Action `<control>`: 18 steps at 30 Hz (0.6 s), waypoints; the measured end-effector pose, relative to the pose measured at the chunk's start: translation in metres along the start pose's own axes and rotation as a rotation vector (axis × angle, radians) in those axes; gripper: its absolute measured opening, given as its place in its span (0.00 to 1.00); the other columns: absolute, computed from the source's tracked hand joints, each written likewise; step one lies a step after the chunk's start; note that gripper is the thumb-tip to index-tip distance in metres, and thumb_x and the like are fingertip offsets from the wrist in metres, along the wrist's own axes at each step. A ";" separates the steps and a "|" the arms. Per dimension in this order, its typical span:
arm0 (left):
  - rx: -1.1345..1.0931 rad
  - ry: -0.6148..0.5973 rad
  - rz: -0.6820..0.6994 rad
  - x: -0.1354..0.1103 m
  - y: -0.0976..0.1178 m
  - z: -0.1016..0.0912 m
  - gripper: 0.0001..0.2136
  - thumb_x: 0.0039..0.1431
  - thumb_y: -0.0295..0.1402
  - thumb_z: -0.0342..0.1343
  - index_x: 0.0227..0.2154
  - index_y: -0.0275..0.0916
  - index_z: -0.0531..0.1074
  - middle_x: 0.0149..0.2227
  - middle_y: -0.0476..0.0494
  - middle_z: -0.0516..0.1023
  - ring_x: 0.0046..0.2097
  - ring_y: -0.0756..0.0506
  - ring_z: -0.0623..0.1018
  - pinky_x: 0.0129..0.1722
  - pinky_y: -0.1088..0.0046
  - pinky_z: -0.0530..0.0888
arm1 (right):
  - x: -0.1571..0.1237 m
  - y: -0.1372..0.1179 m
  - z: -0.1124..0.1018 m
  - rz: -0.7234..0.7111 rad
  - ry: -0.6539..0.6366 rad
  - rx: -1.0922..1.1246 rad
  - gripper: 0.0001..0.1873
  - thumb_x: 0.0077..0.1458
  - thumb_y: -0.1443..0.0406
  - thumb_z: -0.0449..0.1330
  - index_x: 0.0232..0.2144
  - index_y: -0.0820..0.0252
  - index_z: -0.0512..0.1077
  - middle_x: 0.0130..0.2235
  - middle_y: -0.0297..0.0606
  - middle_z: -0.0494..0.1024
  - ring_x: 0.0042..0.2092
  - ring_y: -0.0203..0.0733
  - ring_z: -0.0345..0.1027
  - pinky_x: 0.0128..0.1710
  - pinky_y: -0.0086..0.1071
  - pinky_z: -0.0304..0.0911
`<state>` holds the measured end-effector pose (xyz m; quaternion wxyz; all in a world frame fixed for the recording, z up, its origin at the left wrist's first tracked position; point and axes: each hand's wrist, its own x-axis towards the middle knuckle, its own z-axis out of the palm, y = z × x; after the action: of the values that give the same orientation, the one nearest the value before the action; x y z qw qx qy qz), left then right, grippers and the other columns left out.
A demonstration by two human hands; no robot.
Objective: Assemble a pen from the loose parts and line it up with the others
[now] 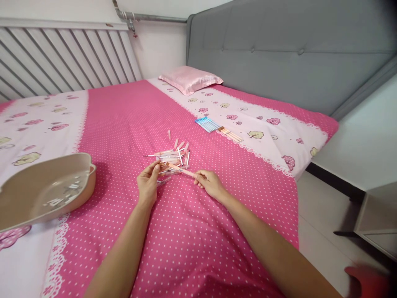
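Note:
Both my hands hold one peach-coloured pen above the pink dotted bedsheet. My left hand pinches its left end with closed fingers. My right hand grips its right end, fingers closed. Just beyond the hands lies a loose pile of pens and pen parts, pink and clear. One small pink cap lies apart behind the pile.
A beige basin with several small pieces inside sits at the left. A neat row of blue and peach pens lies on the pale floral strip. A pink pillow rests by the grey headboard. The bed's right edge drops to a white floor.

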<state>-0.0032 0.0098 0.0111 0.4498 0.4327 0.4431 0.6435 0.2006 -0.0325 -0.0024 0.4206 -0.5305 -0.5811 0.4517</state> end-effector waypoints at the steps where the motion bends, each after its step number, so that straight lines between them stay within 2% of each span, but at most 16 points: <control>1: 0.005 -0.004 -0.010 -0.001 0.001 0.000 0.19 0.44 0.40 0.63 0.39 0.36 0.75 0.33 0.42 0.80 0.34 0.47 0.79 0.31 0.73 0.76 | 0.000 0.000 0.000 -0.001 0.000 -0.008 0.09 0.55 0.64 0.52 0.29 0.62 0.70 0.26 0.34 0.75 0.24 0.32 0.64 0.25 0.25 0.59; 4: 0.014 -0.012 -0.030 -0.002 0.004 0.000 0.19 0.44 0.40 0.63 0.40 0.36 0.75 0.32 0.43 0.80 0.31 0.48 0.79 0.27 0.76 0.75 | -0.001 -0.001 0.000 0.002 0.001 -0.029 0.09 0.54 0.65 0.52 0.29 0.62 0.71 0.26 0.35 0.75 0.25 0.32 0.64 0.25 0.25 0.59; 12: 0.013 -0.042 -0.063 -0.004 0.006 0.000 0.21 0.45 0.41 0.62 0.42 0.37 0.74 0.31 0.44 0.79 0.29 0.50 0.77 0.26 0.73 0.77 | -0.001 -0.002 -0.001 0.002 -0.006 -0.049 0.09 0.55 0.65 0.51 0.30 0.62 0.71 0.27 0.34 0.75 0.24 0.31 0.64 0.24 0.25 0.58; 18: 0.053 -0.048 -0.009 -0.003 0.005 -0.001 0.19 0.46 0.41 0.61 0.41 0.38 0.75 0.31 0.45 0.79 0.28 0.51 0.76 0.27 0.76 0.76 | -0.001 -0.002 -0.001 0.001 -0.003 -0.076 0.09 0.55 0.65 0.52 0.31 0.61 0.71 0.27 0.33 0.75 0.24 0.31 0.64 0.25 0.24 0.58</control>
<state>-0.0043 0.0053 0.0155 0.4515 0.4578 0.4512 0.6188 0.2011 -0.0340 -0.0005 0.3991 -0.5457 -0.5983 0.4300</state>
